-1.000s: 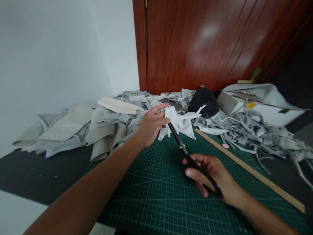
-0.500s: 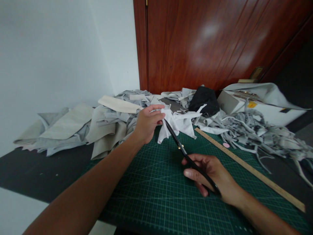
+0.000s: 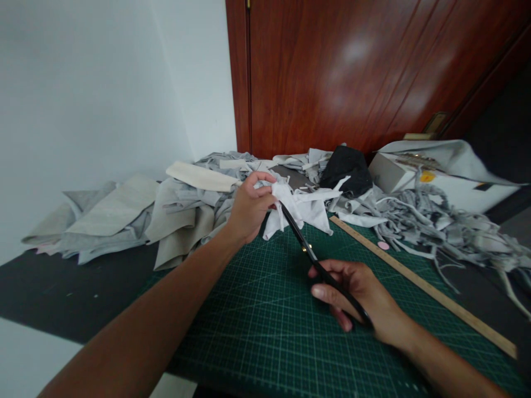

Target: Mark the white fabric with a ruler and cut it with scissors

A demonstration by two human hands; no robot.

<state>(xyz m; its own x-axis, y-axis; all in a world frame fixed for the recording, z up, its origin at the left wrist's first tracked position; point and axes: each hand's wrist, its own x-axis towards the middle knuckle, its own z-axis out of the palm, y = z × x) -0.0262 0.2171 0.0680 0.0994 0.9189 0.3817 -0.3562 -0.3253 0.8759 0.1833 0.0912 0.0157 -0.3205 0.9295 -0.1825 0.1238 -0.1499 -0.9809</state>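
white cloth (image 3: pixel 285 192) is raised over the far edge of the green cutting mat (image 3: pixel 265 315), near the middle of the worktop (image 3: pixel 83 282). the left hand (image 3: pixel 251 209) has its thumb and fingers pinched together on the cloth's left side. the right hand (image 3: pixel 352 293) is wrapped around the handles of black scissors (image 3: pixel 307 248), whose tip meets the cloth just beside the left fingertips; whether the 2 blades are slightly parted, i cannot tell. the step in hand looks like snipping the cloth. the next move calls for the cloth held taut and the left fingertips clear of the blades. a wooden ruler (image 3: pixel 415 276) lies toward the mat's right edge.
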